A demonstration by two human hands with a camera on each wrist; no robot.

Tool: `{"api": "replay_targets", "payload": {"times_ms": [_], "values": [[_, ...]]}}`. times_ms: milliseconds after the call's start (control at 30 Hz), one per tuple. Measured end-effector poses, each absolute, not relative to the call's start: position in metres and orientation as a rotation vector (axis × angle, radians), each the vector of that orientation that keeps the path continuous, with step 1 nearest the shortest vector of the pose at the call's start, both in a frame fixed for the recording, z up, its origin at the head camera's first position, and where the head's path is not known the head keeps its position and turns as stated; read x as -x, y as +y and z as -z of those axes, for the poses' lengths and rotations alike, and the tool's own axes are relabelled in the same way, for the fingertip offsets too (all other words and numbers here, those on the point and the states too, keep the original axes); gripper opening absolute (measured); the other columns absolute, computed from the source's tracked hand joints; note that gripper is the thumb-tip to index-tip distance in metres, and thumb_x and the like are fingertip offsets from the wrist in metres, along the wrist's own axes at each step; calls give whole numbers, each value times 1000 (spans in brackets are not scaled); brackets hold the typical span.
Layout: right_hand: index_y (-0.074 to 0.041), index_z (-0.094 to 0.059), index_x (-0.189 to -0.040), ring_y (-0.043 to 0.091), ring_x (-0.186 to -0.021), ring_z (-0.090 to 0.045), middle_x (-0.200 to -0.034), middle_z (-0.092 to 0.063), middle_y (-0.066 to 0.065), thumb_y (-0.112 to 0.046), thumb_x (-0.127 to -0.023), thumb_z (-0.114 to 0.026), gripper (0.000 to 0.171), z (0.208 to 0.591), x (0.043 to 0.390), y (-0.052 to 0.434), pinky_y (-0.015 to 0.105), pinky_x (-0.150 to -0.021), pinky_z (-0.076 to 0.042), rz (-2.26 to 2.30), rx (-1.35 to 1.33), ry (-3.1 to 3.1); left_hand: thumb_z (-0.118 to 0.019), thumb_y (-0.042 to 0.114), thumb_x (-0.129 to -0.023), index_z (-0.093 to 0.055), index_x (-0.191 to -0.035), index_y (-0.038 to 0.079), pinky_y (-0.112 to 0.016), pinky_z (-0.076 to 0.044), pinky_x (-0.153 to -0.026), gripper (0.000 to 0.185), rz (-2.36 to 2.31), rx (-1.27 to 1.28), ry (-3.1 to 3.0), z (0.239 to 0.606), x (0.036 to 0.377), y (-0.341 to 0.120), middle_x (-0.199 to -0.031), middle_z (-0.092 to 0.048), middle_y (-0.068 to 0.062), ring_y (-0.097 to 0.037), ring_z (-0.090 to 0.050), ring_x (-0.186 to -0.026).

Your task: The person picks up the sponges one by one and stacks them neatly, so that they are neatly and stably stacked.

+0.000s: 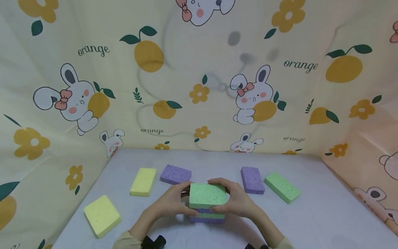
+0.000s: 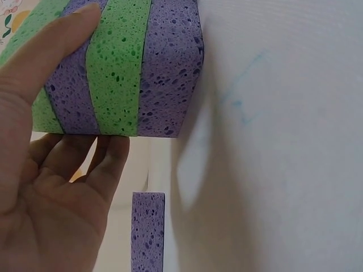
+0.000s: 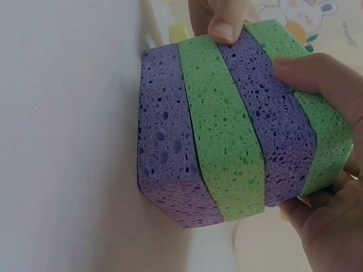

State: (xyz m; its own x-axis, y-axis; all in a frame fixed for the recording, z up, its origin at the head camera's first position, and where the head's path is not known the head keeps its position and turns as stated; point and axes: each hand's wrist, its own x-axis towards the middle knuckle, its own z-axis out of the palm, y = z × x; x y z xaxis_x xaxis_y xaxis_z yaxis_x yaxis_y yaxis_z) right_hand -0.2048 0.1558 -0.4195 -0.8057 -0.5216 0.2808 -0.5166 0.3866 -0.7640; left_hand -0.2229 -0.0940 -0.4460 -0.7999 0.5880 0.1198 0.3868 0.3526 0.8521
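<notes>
Steadying a 4-sponge stack (image 1: 207,204) near the counter's (image 1: 326,214) front edge: left hand (image 1: 169,202) and right hand (image 1: 237,200) pinch its sides, keeping layers aligned.

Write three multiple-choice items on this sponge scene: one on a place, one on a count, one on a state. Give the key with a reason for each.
1. Where does the stack stand?
A. on the table, between both hands
B. on a yellow sponge
C. against the cloth wall

2. How many sponges are in the stack?
A. two
B. four
C. six

3. What are the hands doing?
A. lying flat on the table
B. gripping the stack from both sides
C. each lifting a loose sponge

Key: 1 A, the head view shows it on the table between the left hand and the right hand. 2 B, the right wrist view shows purple, green, purple, green layers. 3 B, fingers of both hands curl round the top green sponge.
</notes>
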Motion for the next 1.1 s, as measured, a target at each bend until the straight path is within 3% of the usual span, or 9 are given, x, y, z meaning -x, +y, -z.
{"api": "replay_targets", "payload": {"times_ms": [567,800,1100], "values": [[-25,-47,-125,13,-102,-51,-116,-53,-7,-31,-58,-83,76,420,208,155,30,-85,-44,1458,912,2605,-81,43,-57,-45,-121,29,-29,-38,-94,75,-1389,-871,2441,444,226,-94,-113,-52,16,-4,-48,-105],[-25,-50,-121,15,-98,-52,-114,-54,-6,-32,-57,-84,73,422,207,158,30,-82,-45,1501,845,2583,-79,44,-59,-44,-122,30,-33,-38,-95,74,-1346,-955,2442,441,226,-94,-114,-51,16,-5,-48,-106],[-13,-45,-124,22,-95,-53,-113,-54,7,-13,-58,-84,77,401,193,149,29,-79,-46,1610,871,2487,-81,40,-59,-44,-127,19,-32,-38,-95,80,-1309,-1059,2449,424,237,-121,-120,-52,7,-14,-48,-110]]}}
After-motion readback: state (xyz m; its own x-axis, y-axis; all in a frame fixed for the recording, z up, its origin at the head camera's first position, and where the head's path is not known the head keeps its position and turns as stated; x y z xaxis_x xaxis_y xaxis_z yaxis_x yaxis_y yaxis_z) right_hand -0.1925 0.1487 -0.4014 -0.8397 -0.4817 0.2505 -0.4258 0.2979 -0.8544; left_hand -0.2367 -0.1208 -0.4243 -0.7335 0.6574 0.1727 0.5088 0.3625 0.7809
